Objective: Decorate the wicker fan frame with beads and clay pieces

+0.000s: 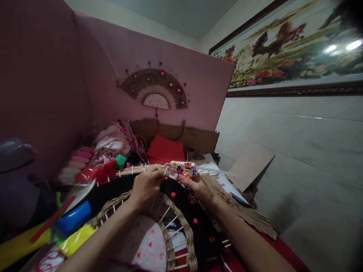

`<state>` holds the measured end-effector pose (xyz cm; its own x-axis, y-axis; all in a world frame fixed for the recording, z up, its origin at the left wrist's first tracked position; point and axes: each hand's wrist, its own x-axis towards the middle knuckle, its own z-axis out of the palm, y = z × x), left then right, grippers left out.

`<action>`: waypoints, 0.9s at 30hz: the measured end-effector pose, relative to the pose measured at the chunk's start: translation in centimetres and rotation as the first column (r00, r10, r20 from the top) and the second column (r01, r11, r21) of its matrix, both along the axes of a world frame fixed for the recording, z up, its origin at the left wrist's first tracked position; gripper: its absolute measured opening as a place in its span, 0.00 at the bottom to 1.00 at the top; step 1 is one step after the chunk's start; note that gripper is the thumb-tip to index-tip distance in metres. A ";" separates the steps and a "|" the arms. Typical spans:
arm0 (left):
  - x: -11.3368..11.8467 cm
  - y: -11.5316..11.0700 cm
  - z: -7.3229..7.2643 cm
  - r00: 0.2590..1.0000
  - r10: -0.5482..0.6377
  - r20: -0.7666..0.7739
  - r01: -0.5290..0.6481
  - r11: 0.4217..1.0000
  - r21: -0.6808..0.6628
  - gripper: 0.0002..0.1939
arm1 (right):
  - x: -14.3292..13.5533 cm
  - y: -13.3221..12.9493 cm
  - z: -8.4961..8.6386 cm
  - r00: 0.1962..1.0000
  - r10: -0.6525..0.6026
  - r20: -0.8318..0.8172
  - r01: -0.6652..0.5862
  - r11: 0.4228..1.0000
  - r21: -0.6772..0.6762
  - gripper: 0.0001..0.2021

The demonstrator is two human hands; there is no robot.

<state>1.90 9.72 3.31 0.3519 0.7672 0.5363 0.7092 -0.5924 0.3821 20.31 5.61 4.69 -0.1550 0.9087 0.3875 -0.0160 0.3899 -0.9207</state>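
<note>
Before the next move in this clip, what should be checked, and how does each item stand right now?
1. Glue gun secure: ok, the right hand is closed on it.
2. Gun's red light on: ok, it glows; whether the gun is hot, cannot tell.
3. Left hand well away from the gun's tip: not ok, its fingertips look very close.
4. Left grip holding a piece: cannot tell, the fingertips are partly hidden.
5. Red dots in place on the black band: ok, several sit along it; how firmly, cannot tell.
6. Hanging fan visible for comparison: ok, unobstructed on the pink board.
</note>
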 end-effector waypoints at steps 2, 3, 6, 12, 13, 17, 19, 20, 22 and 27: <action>-0.2 0.0 0.2 1.000 -0.026 0.012 0.026 0.999 -0.044 0.09 | 0.0 0.1 -0.1 1.000 0.010 -0.005 -0.010 1.000 -0.003 0.15; -0.3 0.1 0.2 0.999 -0.041 0.020 0.042 0.997 -0.060 0.09 | 0.0 0.1 -0.2 1.000 0.017 -0.008 -0.017 1.000 -0.002 0.15; -0.4 0.3 0.2 0.997 -0.062 0.052 0.066 0.995 -0.078 0.07 | 0.0 0.2 -0.2 1.000 0.014 -0.017 -0.014 1.000 0.002 0.16; -0.2 0.5 -0.1 0.996 -0.058 0.069 0.062 0.996 -0.062 0.04 | -0.1 0.0 -0.1 1.000 0.007 -0.015 -0.007 1.000 -0.007 0.17; -0.2 0.5 -0.1 0.998 -0.051 0.049 0.053 0.997 -0.053 0.05 | -0.1 0.0 -0.1 1.000 0.005 -0.014 -0.005 1.000 -0.008 0.17; 0.0 0.1 0.0 1.000 -0.029 0.003 0.029 0.999 -0.030 0.07 | -0.1 -0.2 -0.1 1.000 -0.007 -0.015 0.007 1.000 -0.013 0.17; 0.1 0.0 0.0 1.000 -0.026 0.010 0.027 0.999 -0.036 0.06 | -0.2 -0.2 -0.1 1.000 0.007 -0.016 -0.007 1.000 -0.011 0.16; 0.1 0.0 0.0 0.999 -0.027 0.017 0.028 0.999 -0.044 0.06 | -0.2 -0.1 -0.1 1.000 0.016 -0.016 -0.016 1.000 -0.009 0.15; -0.1 0.2 -0.1 0.998 -0.042 0.045 0.045 0.996 -0.078 0.07 | -0.2 0.0 -0.2 1.000 0.025 -0.013 -0.025 1.000 -0.006 0.15; -0.6 0.4 -0.2 0.987 -0.080 0.142 0.091 0.994 -0.067 0.09 | -0.4 -0.1 -0.1 1.000 0.014 -0.023 -0.014 1.000 -0.007 0.18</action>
